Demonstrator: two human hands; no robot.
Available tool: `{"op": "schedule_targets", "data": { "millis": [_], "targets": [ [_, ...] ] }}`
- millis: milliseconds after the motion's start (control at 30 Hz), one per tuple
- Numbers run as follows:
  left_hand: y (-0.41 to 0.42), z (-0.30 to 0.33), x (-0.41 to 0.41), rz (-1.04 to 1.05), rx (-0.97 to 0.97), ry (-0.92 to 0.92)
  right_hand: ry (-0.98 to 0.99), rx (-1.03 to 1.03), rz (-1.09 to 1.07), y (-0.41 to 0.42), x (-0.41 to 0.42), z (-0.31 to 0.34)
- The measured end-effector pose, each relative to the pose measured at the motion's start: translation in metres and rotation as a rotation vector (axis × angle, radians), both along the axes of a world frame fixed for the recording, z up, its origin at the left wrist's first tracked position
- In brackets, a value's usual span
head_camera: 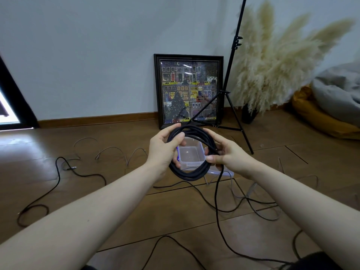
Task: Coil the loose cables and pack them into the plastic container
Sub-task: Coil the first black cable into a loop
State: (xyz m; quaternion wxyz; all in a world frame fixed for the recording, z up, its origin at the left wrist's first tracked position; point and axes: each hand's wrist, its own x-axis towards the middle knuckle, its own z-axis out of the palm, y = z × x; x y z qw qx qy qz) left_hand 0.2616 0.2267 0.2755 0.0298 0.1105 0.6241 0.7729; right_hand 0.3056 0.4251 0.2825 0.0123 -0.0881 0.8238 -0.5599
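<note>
Wood floor (81,191) open at lower left, loose grey cable (116,151) at centre left. Clear plastic container (190,154) mid-frame, seen through black cable coil (190,173). Left hand (163,151) grips the coil's left edge; right hand (227,152) pinches its right edge, tail hanging down.

No text, label, brand or number can be read anywhere. The framed picture (188,90), leaning against the wall at twelve o'clock, shows tiny shopfront signs and yellow cabs, yet any lettering on them is too small and blurred to make out.
</note>
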Motion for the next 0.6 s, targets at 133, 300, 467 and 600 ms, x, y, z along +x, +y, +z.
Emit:
{"op": "schedule_targets", "data": {
  "millis": [133,300,467,600],
  "targets": [
    [-0.0006,-0.0006,-0.0011,0.029,-0.134,0.094,-0.005,-0.018,-0.008,-0.0005,0.0027,0.0011],
    [-0.003,0.0003,-0.0013,0.021,-0.174,0.123,-0.051,-0.181,-0.019,0.0038,0.0018,0.0029],
    [-0.0039,-0.0004,-0.0021,0.041,-0.162,0.113,-0.088,-0.258,-0.036,0.0069,0.0001,0.0018],
    [-0.0026,-0.0007,-0.0031,0.049,-0.161,0.116,-0.019,-0.255,-0.085,0.0054,-0.0002,0.003]
  ]
}}
